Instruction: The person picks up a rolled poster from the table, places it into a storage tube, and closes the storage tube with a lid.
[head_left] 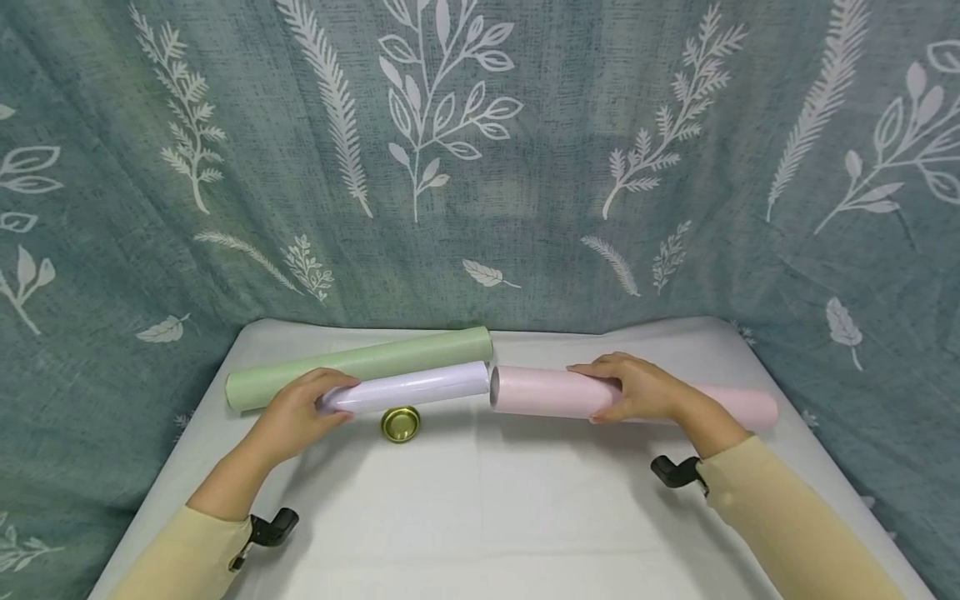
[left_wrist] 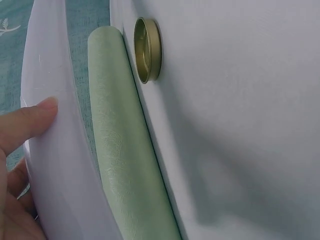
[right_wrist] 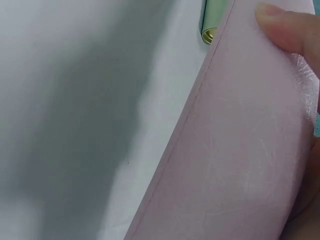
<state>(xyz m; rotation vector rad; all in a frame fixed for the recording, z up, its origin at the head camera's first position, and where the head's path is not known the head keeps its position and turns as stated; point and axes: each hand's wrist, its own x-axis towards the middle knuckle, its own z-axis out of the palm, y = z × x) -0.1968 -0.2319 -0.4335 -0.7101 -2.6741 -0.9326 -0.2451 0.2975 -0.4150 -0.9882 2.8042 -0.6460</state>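
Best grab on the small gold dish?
Probably pinch the small gold dish by opposite sides of its rim, from above and the near side: it's round, shallow, open side up on the white cloth, with the left hand holding the lavender roll just beyond.

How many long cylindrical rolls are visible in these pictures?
3: a glossy lavender roll in the left hand, a pale pink roll in the right hand, and a pale green roll behind the lavender one.
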